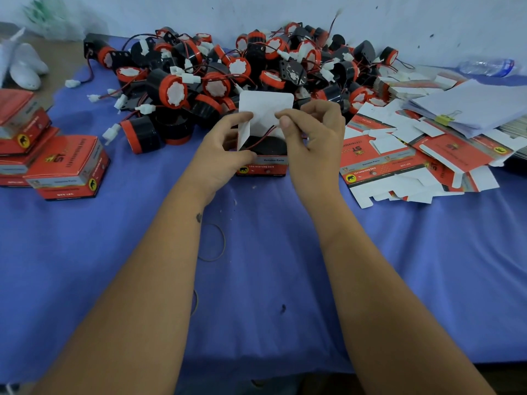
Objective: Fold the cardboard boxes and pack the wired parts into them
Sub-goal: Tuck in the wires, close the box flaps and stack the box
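An open red cardboard box (263, 166) stands on the blue cloth at the middle, its white lid flap (266, 105) raised. Inside it lies a black wired part (268, 145) with a red wire. My left hand (225, 151) grips the box's left side and pinches the left side flap. My right hand (310, 129) holds the right side, thumb and fingers pinching the right flap over the opening. Behind the box spreads a big pile of black and red wired parts (228, 69) with white plugs.
Closed red boxes (68, 169) are stacked at the left. Flat unfolded box blanks (413, 161) lie at the right under a clipped sheaf of white paper (470, 106). A plastic bottle (487, 66) lies far right. Rubber bands (212, 242) rest on the blue cloth (271, 266).
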Motion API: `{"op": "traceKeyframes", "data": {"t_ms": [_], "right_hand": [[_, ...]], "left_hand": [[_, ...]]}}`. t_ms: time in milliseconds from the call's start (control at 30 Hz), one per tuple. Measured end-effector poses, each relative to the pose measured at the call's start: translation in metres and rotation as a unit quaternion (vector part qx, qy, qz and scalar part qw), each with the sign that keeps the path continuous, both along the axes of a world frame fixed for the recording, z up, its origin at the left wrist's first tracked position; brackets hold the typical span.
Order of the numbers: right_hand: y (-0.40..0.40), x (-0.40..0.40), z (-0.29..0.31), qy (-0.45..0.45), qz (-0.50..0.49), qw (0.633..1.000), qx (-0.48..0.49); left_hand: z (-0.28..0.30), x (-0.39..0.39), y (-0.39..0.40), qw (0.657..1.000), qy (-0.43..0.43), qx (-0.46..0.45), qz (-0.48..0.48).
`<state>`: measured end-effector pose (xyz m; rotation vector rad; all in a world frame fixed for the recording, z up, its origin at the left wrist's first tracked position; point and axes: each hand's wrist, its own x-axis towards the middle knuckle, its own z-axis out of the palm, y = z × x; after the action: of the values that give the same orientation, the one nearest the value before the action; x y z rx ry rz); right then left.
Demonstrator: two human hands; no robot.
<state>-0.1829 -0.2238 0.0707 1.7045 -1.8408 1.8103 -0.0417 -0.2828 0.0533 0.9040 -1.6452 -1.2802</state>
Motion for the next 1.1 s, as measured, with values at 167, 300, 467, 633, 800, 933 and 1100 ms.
{"op": "traceKeyframes", "data": {"t_ms": [167, 300, 467, 633, 800, 933, 1100], "right_hand": [[0.005, 0.005, 0.016, -0.134, 0.074, 0.988, -0.026], [0.001, 0.002, 0.04, -0.31, 0.16, 0.934, -0.08], [-0.003, -0.022, 0.046, -0.424, 0.075, 0.889, -0.153], [-0.002, -0.037, 0.019, -0.459, -0.084, 0.882, -0.063], [-0.001, -0.04, 0.007, 0.029, -0.224, 0.968, 0.109], [0.0, -0.009, 0.014, 0.327, -0.28, 0.903, -0.003], [-0.008, 0.007, 0.015, 0.381, -0.009, 0.916, 0.121]], "left_hand": [[0.0, 0.0, 0.0, 1.0, -0.02, -0.009, 0.011], [0.0, 0.0, 0.001, 0.999, -0.026, -0.018, 0.029], [0.002, 0.0, 0.004, 0.995, -0.01, -0.043, 0.09], [0.003, -0.002, 0.005, 0.99, -0.005, -0.059, 0.125], [0.002, -0.001, 0.006, 0.991, -0.027, -0.063, 0.115], [0.003, -0.003, 0.008, 0.989, -0.05, -0.096, 0.104], [0.004, -0.006, 0.009, 0.986, -0.062, -0.119, 0.097]]}}
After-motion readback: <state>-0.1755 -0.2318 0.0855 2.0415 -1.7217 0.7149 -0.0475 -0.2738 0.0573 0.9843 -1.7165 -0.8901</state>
